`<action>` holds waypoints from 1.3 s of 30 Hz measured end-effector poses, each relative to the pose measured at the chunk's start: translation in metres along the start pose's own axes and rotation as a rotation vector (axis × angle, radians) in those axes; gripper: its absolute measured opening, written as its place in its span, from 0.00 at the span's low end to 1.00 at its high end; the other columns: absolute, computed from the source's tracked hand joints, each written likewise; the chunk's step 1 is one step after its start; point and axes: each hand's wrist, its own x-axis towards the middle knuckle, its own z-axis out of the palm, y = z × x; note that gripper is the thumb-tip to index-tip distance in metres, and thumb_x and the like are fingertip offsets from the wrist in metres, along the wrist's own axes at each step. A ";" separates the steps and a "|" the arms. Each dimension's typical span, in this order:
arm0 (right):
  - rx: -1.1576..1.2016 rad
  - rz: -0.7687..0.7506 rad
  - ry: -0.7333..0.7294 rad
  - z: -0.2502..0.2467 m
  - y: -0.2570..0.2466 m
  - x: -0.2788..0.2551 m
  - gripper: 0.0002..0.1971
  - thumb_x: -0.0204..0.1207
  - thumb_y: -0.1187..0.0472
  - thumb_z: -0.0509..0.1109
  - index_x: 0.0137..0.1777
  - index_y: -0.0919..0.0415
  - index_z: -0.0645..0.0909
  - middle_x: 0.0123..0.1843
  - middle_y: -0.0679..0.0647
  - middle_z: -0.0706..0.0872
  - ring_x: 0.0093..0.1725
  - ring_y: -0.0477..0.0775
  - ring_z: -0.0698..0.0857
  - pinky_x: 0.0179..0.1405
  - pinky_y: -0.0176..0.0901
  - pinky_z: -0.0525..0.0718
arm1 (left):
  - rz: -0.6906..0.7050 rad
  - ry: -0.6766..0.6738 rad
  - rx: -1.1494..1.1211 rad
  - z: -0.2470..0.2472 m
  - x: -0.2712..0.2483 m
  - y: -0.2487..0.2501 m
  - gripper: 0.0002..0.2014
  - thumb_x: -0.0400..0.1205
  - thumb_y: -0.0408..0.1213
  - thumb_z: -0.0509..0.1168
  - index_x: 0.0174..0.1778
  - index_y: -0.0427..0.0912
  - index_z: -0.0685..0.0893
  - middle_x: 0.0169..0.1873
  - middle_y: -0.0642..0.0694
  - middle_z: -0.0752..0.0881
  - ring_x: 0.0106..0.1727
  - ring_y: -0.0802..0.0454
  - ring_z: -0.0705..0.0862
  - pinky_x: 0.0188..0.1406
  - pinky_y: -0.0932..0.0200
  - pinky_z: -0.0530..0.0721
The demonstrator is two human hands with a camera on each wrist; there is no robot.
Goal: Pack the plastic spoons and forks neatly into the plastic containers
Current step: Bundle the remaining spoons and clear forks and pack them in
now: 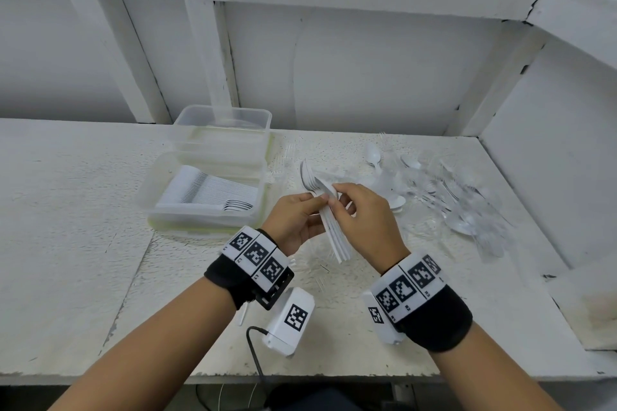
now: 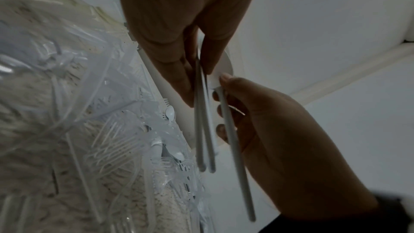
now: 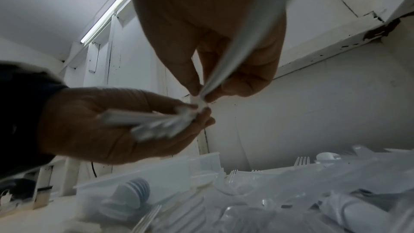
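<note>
At frame centre, the left hand [image 1: 293, 220] grips a bundle of white spoons [image 1: 329, 220], handles fanning downward. The right hand [image 1: 365, 220] pinches one spoon at the bundle's top. Left of them sits a clear container [image 1: 200, 210] holding stacked cutlery, an empty container [image 1: 223, 130] behind it. Loose cutlery [image 1: 444, 193] lies scattered at right on the table [image 1: 83, 243].

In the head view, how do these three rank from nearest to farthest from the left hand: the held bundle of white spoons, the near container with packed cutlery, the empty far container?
1. Bundle of white plastic spoons: gripped in the left hand.
2. Near clear plastic container holding packed cutlery: just left of it.
3. Empty clear plastic container: behind that, by the wall.
</note>
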 end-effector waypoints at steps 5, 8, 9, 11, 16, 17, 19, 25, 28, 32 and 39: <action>0.196 0.152 0.043 -0.014 0.001 0.012 0.06 0.79 0.65 0.62 0.49 0.62 0.82 0.37 0.56 0.83 0.36 0.51 0.79 0.36 0.29 0.74 | -0.008 0.005 0.005 -0.004 0.000 -0.001 0.05 0.84 0.28 0.59 0.47 0.33 0.80 0.35 0.40 0.84 0.33 0.49 0.85 0.40 0.56 0.88; 0.477 0.281 0.018 -0.022 -0.003 0.021 0.04 0.79 0.66 0.64 0.47 0.56 0.77 0.38 0.62 0.85 0.36 0.51 0.84 0.35 0.42 0.84 | -0.023 -0.056 0.032 -0.007 -0.002 0.003 0.06 0.85 0.29 0.58 0.46 0.34 0.79 0.35 0.40 0.83 0.35 0.48 0.86 0.42 0.55 0.88; 0.546 0.313 0.010 -0.024 -0.004 0.024 0.03 0.80 0.65 0.64 0.47 0.57 0.77 0.38 0.61 0.87 0.35 0.50 0.85 0.32 0.40 0.84 | -0.031 -0.073 0.049 -0.007 -0.002 0.004 0.06 0.85 0.29 0.57 0.46 0.34 0.79 0.36 0.40 0.83 0.35 0.48 0.86 0.43 0.55 0.88; 0.610 0.359 0.017 -0.024 -0.007 0.029 0.02 0.80 0.62 0.64 0.46 0.59 0.77 0.36 0.55 0.88 0.35 0.47 0.87 0.29 0.36 0.83 | -0.044 -0.097 0.082 -0.007 -0.003 0.007 0.06 0.85 0.29 0.57 0.46 0.34 0.78 0.37 0.40 0.84 0.37 0.46 0.87 0.45 0.52 0.87; 0.645 0.383 0.027 -0.011 -0.007 0.033 0.17 0.79 0.58 0.68 0.29 0.57 0.68 0.29 0.50 0.75 0.32 0.46 0.75 0.28 0.37 0.72 | -0.088 -0.219 0.142 -0.003 -0.010 0.011 0.07 0.86 0.31 0.53 0.47 0.35 0.75 0.34 0.39 0.86 0.36 0.45 0.87 0.43 0.49 0.87; 0.640 0.373 0.023 -0.008 -0.006 0.032 0.17 0.78 0.58 0.68 0.30 0.58 0.68 0.28 0.50 0.71 0.32 0.47 0.72 0.28 0.37 0.71 | -0.105 -0.249 0.146 -0.002 -0.011 0.012 0.08 0.85 0.31 0.52 0.45 0.35 0.75 0.33 0.39 0.85 0.34 0.45 0.86 0.43 0.49 0.86; 0.618 0.355 0.009 -0.001 -0.004 0.030 0.14 0.78 0.58 0.69 0.34 0.58 0.70 0.30 0.50 0.70 0.32 0.47 0.71 0.30 0.39 0.72 | -0.136 -0.288 0.142 -0.001 -0.013 0.013 0.10 0.85 0.32 0.50 0.42 0.37 0.74 0.30 0.41 0.81 0.28 0.48 0.82 0.38 0.51 0.85; 0.538 0.345 -0.096 0.001 0.000 0.027 0.17 0.76 0.58 0.72 0.61 0.49 0.70 0.46 0.53 0.79 0.40 0.47 0.80 0.37 0.35 0.76 | -0.146 -0.242 0.204 -0.004 -0.014 0.013 0.14 0.85 0.41 0.48 0.42 0.41 0.75 0.23 0.48 0.74 0.18 0.55 0.72 0.19 0.64 0.74; 0.443 0.248 -0.166 -0.005 -0.002 0.030 0.15 0.76 0.62 0.71 0.61 0.54 0.74 0.46 0.48 0.80 0.39 0.44 0.78 0.29 0.25 0.75 | -0.119 -0.230 0.364 -0.004 -0.017 0.014 0.12 0.86 0.45 0.53 0.42 0.43 0.73 0.23 0.49 0.72 0.18 0.55 0.70 0.18 0.65 0.71; 0.207 0.100 -0.216 -0.016 -0.002 0.033 0.20 0.75 0.62 0.71 0.65 0.48 0.74 0.50 0.41 0.77 0.43 0.42 0.77 0.47 0.36 0.79 | -0.036 -0.194 0.686 -0.010 -0.017 0.013 0.06 0.85 0.37 0.59 0.43 0.44 0.69 0.27 0.49 0.72 0.24 0.56 0.71 0.23 0.62 0.73; -0.215 -0.304 -0.452 -0.023 -0.007 0.030 0.13 0.78 0.58 0.67 0.62 0.53 0.81 0.58 0.50 0.80 0.55 0.49 0.80 0.53 0.40 0.78 | 0.056 -0.223 1.202 -0.024 -0.019 0.027 0.05 0.84 0.41 0.61 0.42 0.47 0.76 0.32 0.53 0.75 0.30 0.59 0.73 0.25 0.72 0.70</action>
